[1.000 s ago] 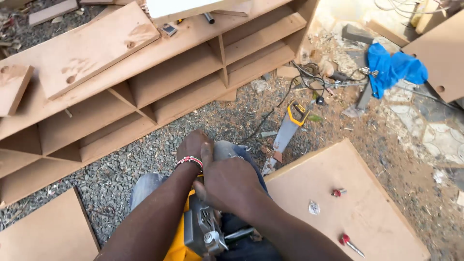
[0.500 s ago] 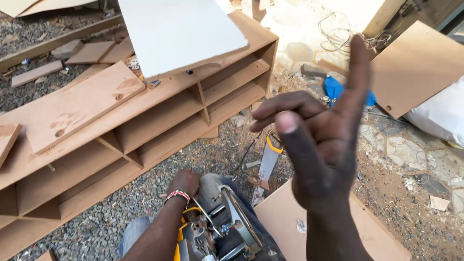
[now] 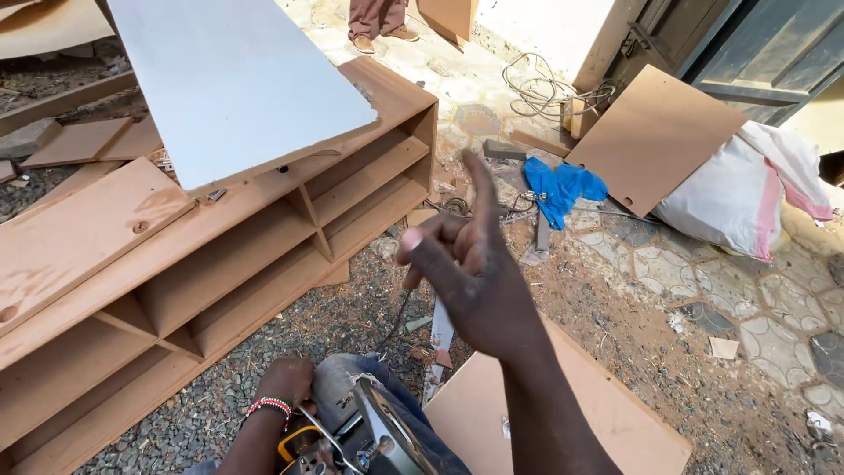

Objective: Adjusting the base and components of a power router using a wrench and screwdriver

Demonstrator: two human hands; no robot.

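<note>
**Yard inventory: hands, power saw, shelf unit, boards**

1. Power saw (image 3: 369,444), yellow and metal, lies across the person's lap at the bottom edge of the view, partly cut off.
2. Left hand (image 3: 283,384), beaded band at the wrist, rests on the knee just beside the saw; the fingers curl down out of sight, so whether they grasp anything cannot be told.
3. Right hand (image 3: 470,280) is raised in the air over the gravel, holding nothing: one finger stands straight up, the others loosely bent.
4. Brown board (image 3: 607,413) lies flat on the ground to the right of the knee, partly hidden by the right forearm.
5. Handsaw (image 3: 437,339) lies on the gravel behind the raised hand, mostly covered by it.
6. Shelf unit (image 3: 264,255), brown, lies on its back; its open compartments hold nothing visible.
7. White panel (image 3: 233,84) rests tilted on top of the shelf unit.
8. Blue cloth (image 3: 563,189) lies on the paving farther off.
9. White sack (image 3: 747,189), stuffed full, contents unseen, has a square board (image 3: 655,132) leaning on it.
10. Coiled cable (image 3: 545,88) lies near the wall.
</note>
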